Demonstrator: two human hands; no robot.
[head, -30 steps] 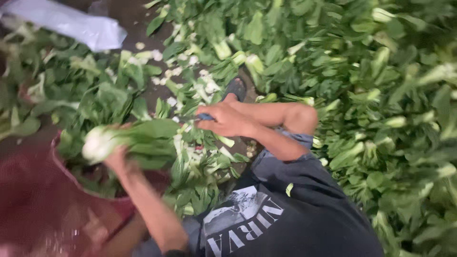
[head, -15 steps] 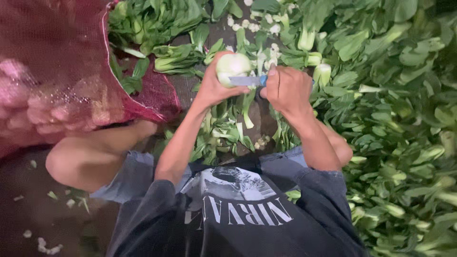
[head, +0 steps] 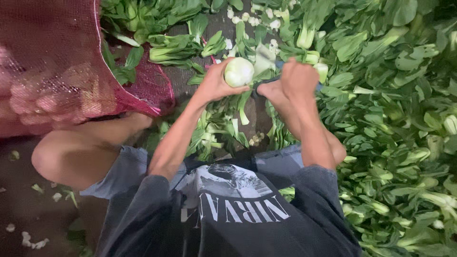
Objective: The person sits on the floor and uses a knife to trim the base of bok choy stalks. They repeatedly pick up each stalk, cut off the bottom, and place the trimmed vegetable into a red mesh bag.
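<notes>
- Nearest the camera, the person sits low on the floor (head: pixel 28 209) in a dark printed shirt (head: pixel 228 214), with one bare knee (head: pixel 52 159) raised on the left.
- Both forearms reach forward and meet over a strip of trimmed stalks (head: pixel 223 133) between the legs.
- The left hand (head: pixel 214 83) is closed around a bok choy (head: pixel 239 72); the pale cut base faces the camera and the leaves point away.
- The right hand (head: pixel 295 81) is closed on a knife (head: pixel 264 59). The blade lies just beside the base of the bok choy.
- For a clean trim, the judgement is: hold the bok choy firmly near its base, keep the left fingers behind the cut line, and draw the blade across only the outermost slice.
- A red mesh sack (head: pixel 71 62) lies to the left, near the left hand, with some greens (head: pixel 128 19) at its mouth.
- A deep pile (head: pixel 395 119) of the same greens fills the right side and the far edge.
- White offcuts (head: pixel 247 14) lie scattered beyond the hands.
- The knife handle is hidden inside the right fist, and the blade is blurred. Whether the edge touches the base cannot be told.
- The sack's contents show only as dim shapes through the mesh.
</notes>
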